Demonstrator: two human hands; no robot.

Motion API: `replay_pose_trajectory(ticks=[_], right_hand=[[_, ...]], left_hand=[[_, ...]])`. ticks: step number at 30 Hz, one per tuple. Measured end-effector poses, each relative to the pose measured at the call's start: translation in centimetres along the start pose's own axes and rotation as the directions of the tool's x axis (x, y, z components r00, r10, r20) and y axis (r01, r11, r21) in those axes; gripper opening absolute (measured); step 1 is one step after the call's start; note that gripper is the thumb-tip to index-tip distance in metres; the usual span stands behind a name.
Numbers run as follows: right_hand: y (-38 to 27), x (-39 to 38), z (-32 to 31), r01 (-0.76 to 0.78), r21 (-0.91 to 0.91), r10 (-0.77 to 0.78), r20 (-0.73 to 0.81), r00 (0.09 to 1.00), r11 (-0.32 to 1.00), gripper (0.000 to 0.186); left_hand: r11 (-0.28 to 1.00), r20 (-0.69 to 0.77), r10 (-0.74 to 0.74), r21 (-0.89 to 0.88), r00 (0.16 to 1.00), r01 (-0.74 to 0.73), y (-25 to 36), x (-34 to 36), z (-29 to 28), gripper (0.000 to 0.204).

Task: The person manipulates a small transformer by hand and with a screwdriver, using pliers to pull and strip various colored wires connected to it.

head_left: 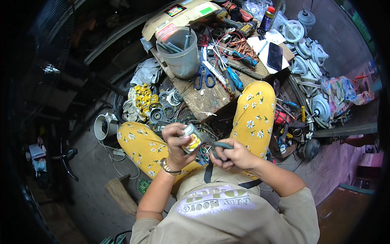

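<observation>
Above my lap, my left hand (175, 143) is closed around a small motor stator (193, 140), a grey metal block with yellow parts inside. My right hand (232, 154) grips a tool with a dark handle (220, 145). That tool points toward the stator; motion blurs its far end, so its kind and whether it touches cannot be told. Just beyond my hands lies a heap of loose wires (207, 132). Grey gear-like motor parts (166, 103) and a pile of yellow plastic pieces (145, 96) sit on the floor beyond my left knee.
A low wooden bench (203, 101) ahead bears a plastic bucket (178, 55), blue-handled scissors (204, 75), screwdrivers, a drill (247, 28), copper wire (243, 49), a spray can (267, 18) and a phone (275, 56). Clear plastic parts (308, 53) crowd the right. A white pail (105, 127) stands left.
</observation>
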State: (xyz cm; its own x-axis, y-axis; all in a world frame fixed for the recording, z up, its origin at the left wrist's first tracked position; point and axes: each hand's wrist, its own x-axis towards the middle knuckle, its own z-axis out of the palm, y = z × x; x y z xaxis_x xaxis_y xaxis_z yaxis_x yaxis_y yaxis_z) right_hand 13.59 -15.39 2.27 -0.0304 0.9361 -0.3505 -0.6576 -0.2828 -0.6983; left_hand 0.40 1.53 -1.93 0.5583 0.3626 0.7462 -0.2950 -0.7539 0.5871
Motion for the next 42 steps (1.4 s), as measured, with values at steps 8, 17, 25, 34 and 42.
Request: replay_pose_trajectory(ticks=[8, 17, 25, 34, 42], right_hand=[[-2.7, -2.9, -2.8, 0.242, -0.724, -0.422, -0.074, 0.904, 0.646, 0.02], [-1.0, -0.8, -1.0, 0.049, -0.998, -0.577, 0.014, 0.817, 0.045, 0.043], [0.8, 1.3, 1.9, -0.073, -0.988, -0.634, 0.029, 0.773, -0.135, 0.042], [-0.6, 2.5, -0.4, -0.094, -0.911, -0.65, 0.21, 0.73, -0.4, 0.049], [-1.5, 2.5, -0.9, -0.057, -0.876, -0.614, 0.288, 0.735, -0.478, 0.031]], left_hand=[[0.937, -0.094, -0.335, -0.139, 0.937, 0.321, 0.3, -1.8, 0.2, 0.066], [0.026, 0.216, -0.778, -0.927, 0.59, 0.375, 2.9, 0.0, -0.1, 0.062], [-0.341, 0.345, -0.809, -0.935, 0.476, 0.099, 2.8, -0.3, 0.8, 0.06], [-0.389, 0.456, -0.807, -0.889, 0.377, 0.242, 3.4, 0.3, 0.9, 0.05], [-0.251, 0.381, -0.854, -0.899, 0.355, 0.359, 3.2, 0.3, 1.1, 0.044]])
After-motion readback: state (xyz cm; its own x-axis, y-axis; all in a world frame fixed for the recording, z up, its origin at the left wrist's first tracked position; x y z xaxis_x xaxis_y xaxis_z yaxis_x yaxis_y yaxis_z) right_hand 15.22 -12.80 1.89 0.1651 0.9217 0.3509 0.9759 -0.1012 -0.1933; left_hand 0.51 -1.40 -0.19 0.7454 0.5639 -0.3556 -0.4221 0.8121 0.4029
